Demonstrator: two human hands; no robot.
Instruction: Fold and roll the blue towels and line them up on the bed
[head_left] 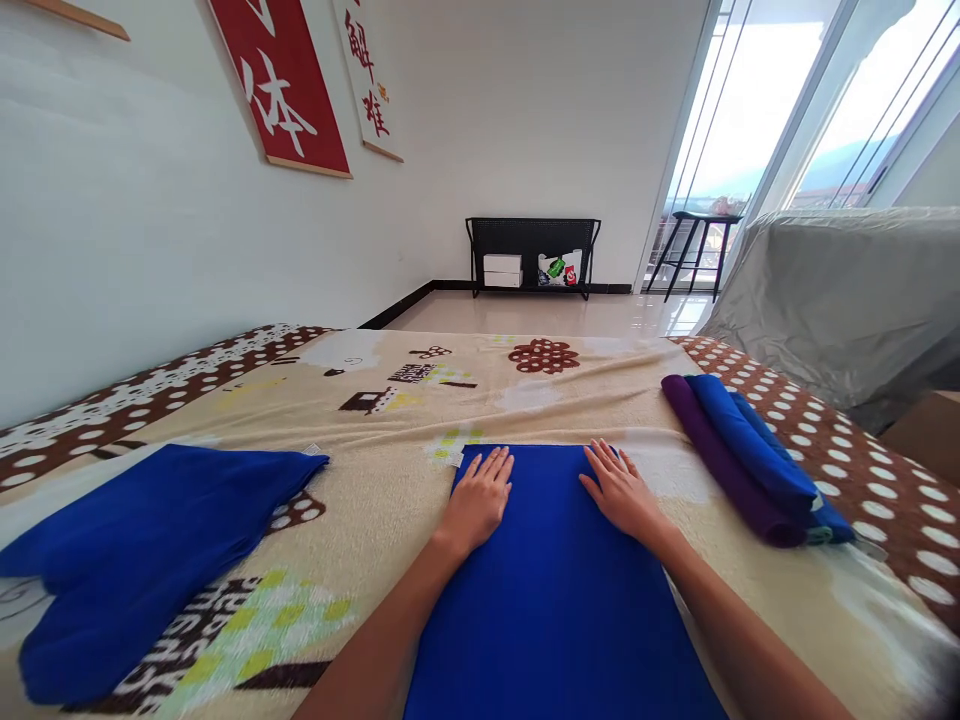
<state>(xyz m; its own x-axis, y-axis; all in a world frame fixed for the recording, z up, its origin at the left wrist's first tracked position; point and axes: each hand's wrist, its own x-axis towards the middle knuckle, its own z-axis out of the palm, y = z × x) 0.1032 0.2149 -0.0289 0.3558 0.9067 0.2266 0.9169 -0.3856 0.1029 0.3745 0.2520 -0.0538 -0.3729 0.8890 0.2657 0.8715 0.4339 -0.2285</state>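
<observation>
A blue cloth (559,590) lies spread flat in front of me, its far edge straight and its near end running out of view. My left hand (481,495) rests palm down on its far left corner, fingers stretched out. On the far right corner lies my right hand (621,490), also flat, with its fingers spread. To the left is a second blue cloth (157,550), loosely laid and uneven in outline. Rolled or folded bundles sit at the right: a purple one (731,470) beside a blue one (757,445).
Everything lies on a patterned blanket (375,500) with a brown, white-dotted border (840,455). Beyond it stand a black rack (532,235) by the wall, a black stool (701,220) near the window, and a bulky piece under a grey cover (840,300) at right.
</observation>
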